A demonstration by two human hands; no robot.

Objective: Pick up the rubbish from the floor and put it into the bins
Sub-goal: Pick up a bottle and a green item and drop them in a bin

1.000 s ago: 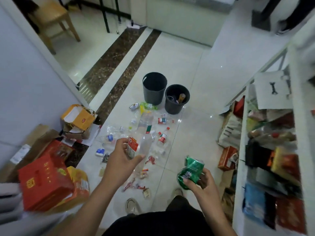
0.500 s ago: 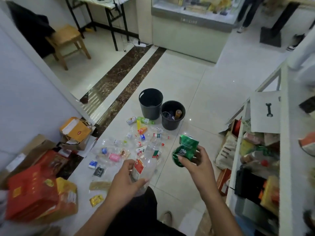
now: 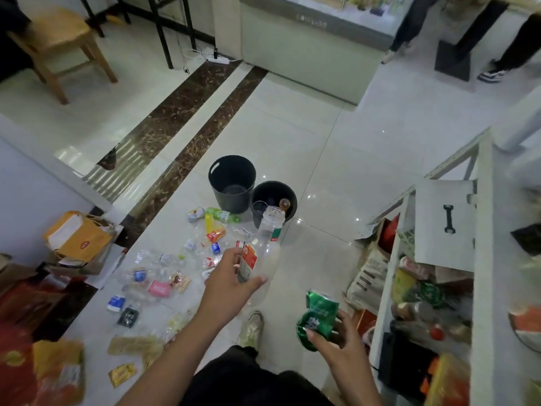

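My left hand (image 3: 228, 284) grips a clear plastic bottle (image 3: 263, 253) with a red label, its open neck pointing toward the bins. My right hand (image 3: 341, 338) holds a crushed green can (image 3: 317, 317) lower down, near the shelf. Two black bins stand side by side on the white floor: the left bin (image 3: 232, 184) looks bare inside, the right bin (image 3: 273, 200) holds a brown bottle and other items. Several bottles, wrappers and small packets (image 3: 164, 276) lie scattered on the floor in front of the bins.
A white shelf unit (image 3: 483, 288) full of goods runs along the right. Cardboard boxes (image 3: 77, 238) and red packages (image 3: 17, 317) sit at the left by a wall. A wooden chair (image 3: 63, 45) and a display counter (image 3: 313, 45) stand farther back. Other people's legs (image 3: 509, 54) are at the top right.
The view has moved closer to the bins. My left hand has lifted the clear bottle forward toward the right bin. My right hand with the green can has dropped lower and to the right.
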